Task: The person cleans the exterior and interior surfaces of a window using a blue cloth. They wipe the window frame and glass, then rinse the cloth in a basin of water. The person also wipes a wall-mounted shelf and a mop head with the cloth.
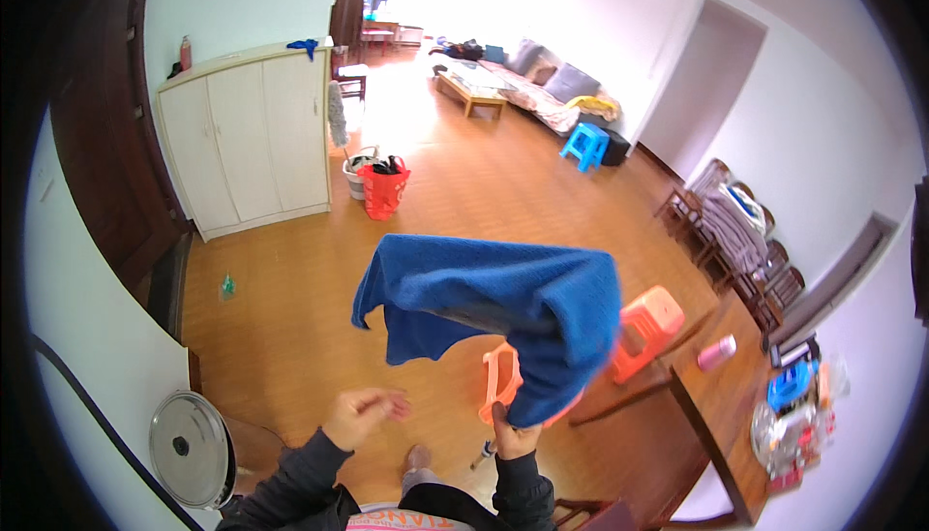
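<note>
My right hand (517, 438) grips a blue cloth (501, 284) by one corner, low in the middle of the view. The rest of the cloth billows up and to the left in the air. To its left, my left hand (366, 415) hangs free over the floor, slightly blurred, with loosely extended fingers and nothing held. Behind the cloth stand an orange plastic stool (649, 324) and another orange plastic item (499, 382), partly hidden. Just below my right hand shows the end of a thin rod (484, 454).
At right is a wooden table (726, 378) with a pink bottle (717, 352). A large pot lid (190, 447) is at lower left. Ahead are a white cabinet (243, 142), a red bag (385, 190), a bucket (353, 181) and a blue stool (585, 145). Wooden chairs (726, 230) line the right wall.
</note>
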### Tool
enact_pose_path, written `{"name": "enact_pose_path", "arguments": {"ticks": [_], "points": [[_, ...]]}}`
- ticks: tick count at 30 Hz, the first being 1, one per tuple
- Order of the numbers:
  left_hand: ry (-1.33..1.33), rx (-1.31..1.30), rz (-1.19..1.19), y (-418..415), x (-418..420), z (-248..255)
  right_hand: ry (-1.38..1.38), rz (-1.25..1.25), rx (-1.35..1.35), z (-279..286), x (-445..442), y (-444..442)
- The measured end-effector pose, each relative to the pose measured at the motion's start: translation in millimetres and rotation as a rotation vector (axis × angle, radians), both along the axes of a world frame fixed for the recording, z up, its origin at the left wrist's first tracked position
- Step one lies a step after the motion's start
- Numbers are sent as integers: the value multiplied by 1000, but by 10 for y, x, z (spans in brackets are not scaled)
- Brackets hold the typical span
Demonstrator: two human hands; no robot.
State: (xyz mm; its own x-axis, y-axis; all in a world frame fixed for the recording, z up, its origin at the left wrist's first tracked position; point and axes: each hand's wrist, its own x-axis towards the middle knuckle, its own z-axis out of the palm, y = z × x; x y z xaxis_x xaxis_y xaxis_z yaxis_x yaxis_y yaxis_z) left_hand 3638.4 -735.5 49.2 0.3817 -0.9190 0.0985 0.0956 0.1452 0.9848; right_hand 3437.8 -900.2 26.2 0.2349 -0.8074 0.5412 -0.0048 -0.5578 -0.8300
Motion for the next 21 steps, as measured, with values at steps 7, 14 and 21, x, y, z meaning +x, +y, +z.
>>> {"name": "enact_pose_path", "arguments": {"ticks": [7, 14, 21], "points": [[-226, -284, 589, -1322, 1409, 672, -350, 139, 74, 500, 975, -1364], [-15, -558, -54, -2508, 2178, 1206, -379, 82, 101, 534, 1886, -2614], [-43, -604, -203, -3828, 2885, 1763, -415, -25, 186, 529, 2683, -3761]]}}
